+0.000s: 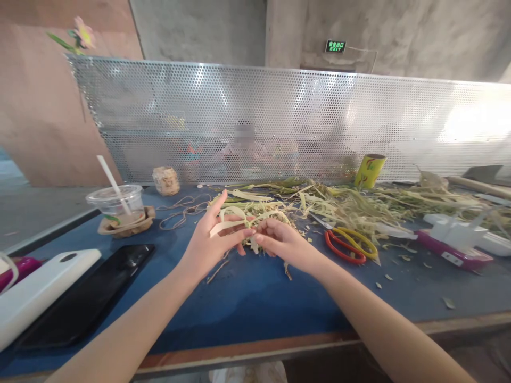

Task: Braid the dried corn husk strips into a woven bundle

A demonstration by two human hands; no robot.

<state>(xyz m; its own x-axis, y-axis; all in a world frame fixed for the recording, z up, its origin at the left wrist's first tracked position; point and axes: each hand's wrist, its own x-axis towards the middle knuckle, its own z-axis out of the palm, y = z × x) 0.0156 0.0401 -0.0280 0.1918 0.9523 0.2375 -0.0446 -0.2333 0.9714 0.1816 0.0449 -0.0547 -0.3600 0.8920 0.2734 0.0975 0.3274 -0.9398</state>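
Observation:
Both hands meet over the middle of the blue table (255, 314). Pale green leaf strips (228, 225) are looped between my left hand (211, 236), its thumb and fingers pressing on them and its index finger raised. My right hand (281, 240) has curled fingers pinching the same strips close to my left thumb. Under and behind the hands lies a heap of cut stalks and dry leaves (339, 205), spreading to the right. Scissors (345, 244) with one red and one yellow handle rest right of my right hand, blades toward the heap.
At left are a lidded plastic cup (120, 199) with a straw, a black phone (88, 292), a white case (48, 287), twine (183, 210) and a wrapped roll (166, 181). A yellow tube (369, 171), a purple power strip (455, 250) and a perforated metal screen (255, 96) stand beyond or right.

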